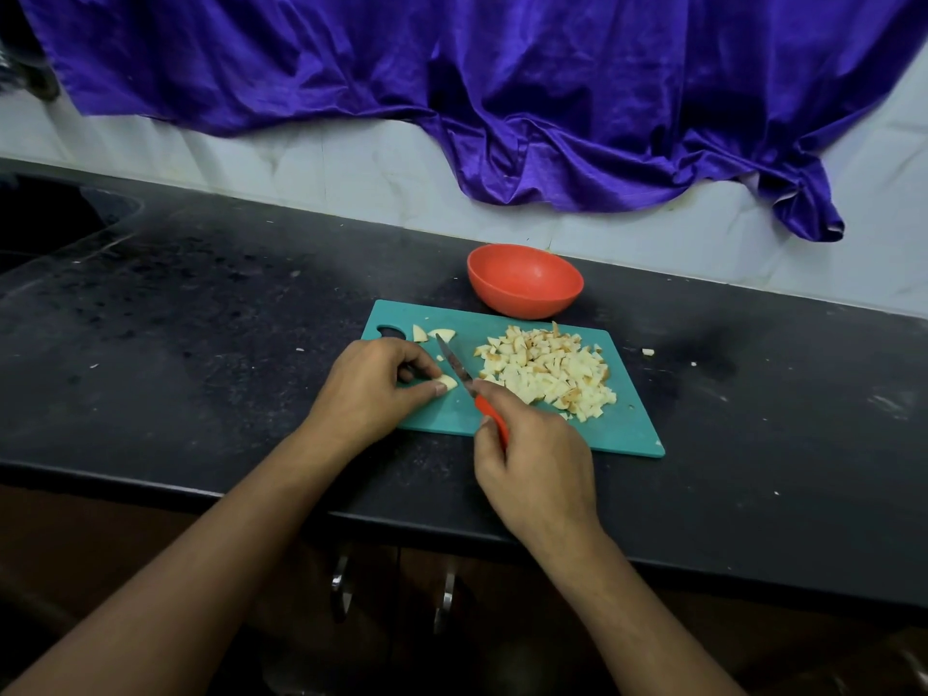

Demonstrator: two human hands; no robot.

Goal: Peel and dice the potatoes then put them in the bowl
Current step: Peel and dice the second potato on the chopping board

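A teal cutting board lies on the black counter. On its right half sits a heap of diced potato. My left hand pinches a small potato wedge against the board. My right hand grips the red handle of a knife, whose blade rests beside the wedge. Two more potato wedges lie near the board's far left corner. An empty orange bowl stands just behind the board.
The black counter stretches left to a dark sink recess. A purple cloth hangs over the white wall behind. A stray potato bit lies right of the board. Cabinet handles show below the counter's front edge.
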